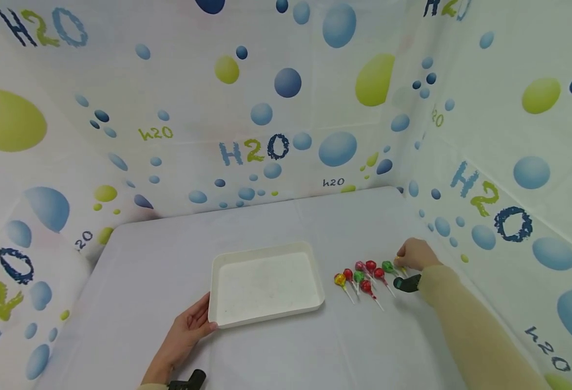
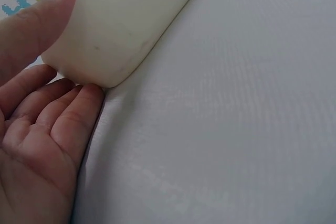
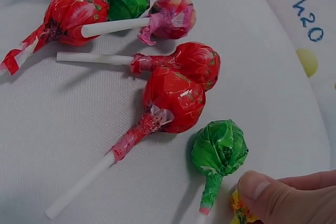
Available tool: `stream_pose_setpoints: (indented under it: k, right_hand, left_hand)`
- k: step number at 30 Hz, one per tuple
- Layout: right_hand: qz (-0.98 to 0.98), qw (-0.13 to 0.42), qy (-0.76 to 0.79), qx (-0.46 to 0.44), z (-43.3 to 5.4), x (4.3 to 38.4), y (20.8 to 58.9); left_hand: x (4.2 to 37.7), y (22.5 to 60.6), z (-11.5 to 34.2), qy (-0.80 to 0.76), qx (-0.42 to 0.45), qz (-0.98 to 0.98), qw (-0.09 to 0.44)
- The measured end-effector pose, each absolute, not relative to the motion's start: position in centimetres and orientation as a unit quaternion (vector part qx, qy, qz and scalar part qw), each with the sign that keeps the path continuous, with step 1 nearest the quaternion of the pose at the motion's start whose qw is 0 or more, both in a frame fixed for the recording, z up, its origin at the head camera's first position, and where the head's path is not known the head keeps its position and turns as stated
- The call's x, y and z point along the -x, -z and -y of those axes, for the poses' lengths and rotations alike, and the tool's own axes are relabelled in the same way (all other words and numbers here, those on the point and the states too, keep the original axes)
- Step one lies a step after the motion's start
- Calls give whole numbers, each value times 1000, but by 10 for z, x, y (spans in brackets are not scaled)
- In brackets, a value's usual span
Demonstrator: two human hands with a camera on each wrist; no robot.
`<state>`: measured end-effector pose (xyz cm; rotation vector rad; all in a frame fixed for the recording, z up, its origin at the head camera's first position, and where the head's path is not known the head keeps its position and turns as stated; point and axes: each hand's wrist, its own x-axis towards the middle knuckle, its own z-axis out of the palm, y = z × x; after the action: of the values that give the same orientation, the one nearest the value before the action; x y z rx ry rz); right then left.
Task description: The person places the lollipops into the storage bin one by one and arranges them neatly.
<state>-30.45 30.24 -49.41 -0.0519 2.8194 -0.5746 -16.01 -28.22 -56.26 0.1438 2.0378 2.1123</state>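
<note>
A white rectangular tray (image 1: 266,284) lies on the table. At its near-left corner my left hand (image 1: 188,327) holds it; in the left wrist view the thumb (image 2: 60,3) is over the rim and the fingers touch the outer wall. On the right, my right hand (image 1: 416,254) pinches a yellow lollipop (image 3: 240,208), mostly covered by the thumb and fingers. Close beside it is a green lollipop (image 3: 219,148). Red lollipops (image 3: 174,100) and a pink one (image 3: 170,17) lie farther along the group.
Several wrapped lollipops lie to the right of the tray, among them another yellow one (image 1: 340,280) nearest to it and a second green one (image 1: 358,277). A white cloth covers the table (image 1: 286,352). Printed curtains (image 1: 286,119) stand behind and at both sides.
</note>
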Motion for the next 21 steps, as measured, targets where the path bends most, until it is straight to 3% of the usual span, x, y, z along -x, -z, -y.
stream_pose_setpoints:
  k: [8,21]
  right_hand:
    - [-968,125,215,19,-305,306,482]
    - [-883,183,430,45,-266,315,435]
  left_hand:
    - [160,563,282,-715,-54,-691,98]
    - [159,559,282,-708,-38,-697,105]
